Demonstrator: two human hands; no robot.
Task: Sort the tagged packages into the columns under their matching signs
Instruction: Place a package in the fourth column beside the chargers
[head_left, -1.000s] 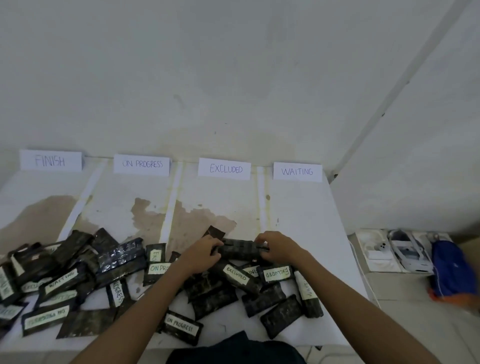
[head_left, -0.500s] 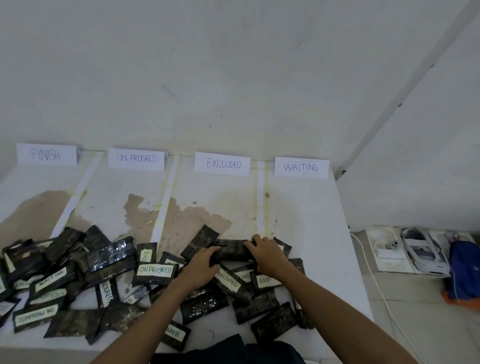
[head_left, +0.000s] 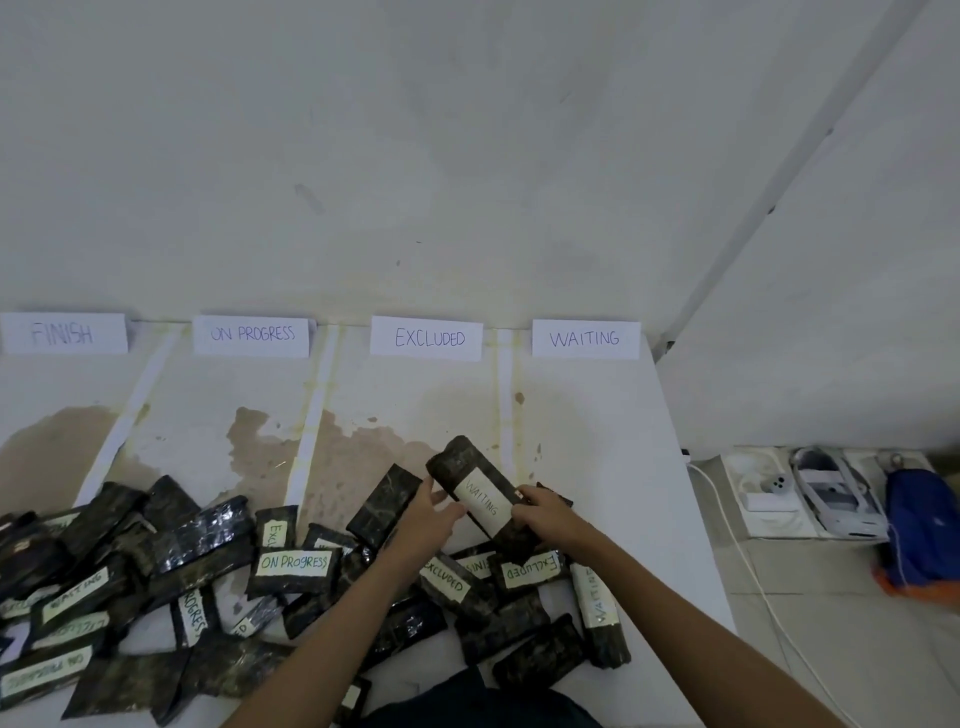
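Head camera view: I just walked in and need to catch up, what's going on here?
A person is sorting tagged packages on a white table. The left hand and right hand hold one dark package tagged WAITING above the heap, near the tape line between the EXCLUDED and WAITING columns. The other packages lie heaped along the table's near edge, unsorted.

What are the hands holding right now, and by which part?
Both hold the dark package tagged WAITING: left hand on its left long edge, right hand on its right edge.
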